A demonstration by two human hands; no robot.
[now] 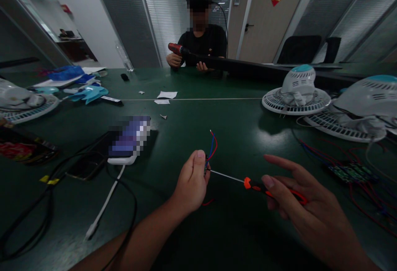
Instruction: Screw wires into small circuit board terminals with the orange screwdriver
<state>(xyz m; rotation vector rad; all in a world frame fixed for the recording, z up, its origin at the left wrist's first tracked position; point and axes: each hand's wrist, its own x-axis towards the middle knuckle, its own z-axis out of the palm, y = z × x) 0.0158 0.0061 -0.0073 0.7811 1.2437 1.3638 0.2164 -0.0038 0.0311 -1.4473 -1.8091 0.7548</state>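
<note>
My left hand (pixel 192 178) is closed in a pinch on a small part (pixel 206 167) with red and blue wires (pixel 212 145) sticking up from it. My right hand (pixel 297 203) grips the red and black handle of a thin screwdriver (pixel 257 185); the index finger is stretched out above it. The screwdriver's metal shaft points left, and its tip meets the small part at my left fingers. Both hands hover over the dark green table (pixel 235 122).
A phone (pixel 128 141) on a white charging cable lies to the left. White fan parts (pixel 296 91) and circuit boards with red wires (pixel 350 172) lie at the right. Blue fan blades (pixel 88 93) lie at the far left. Across the table a person holds a red power drill (pixel 176 48).
</note>
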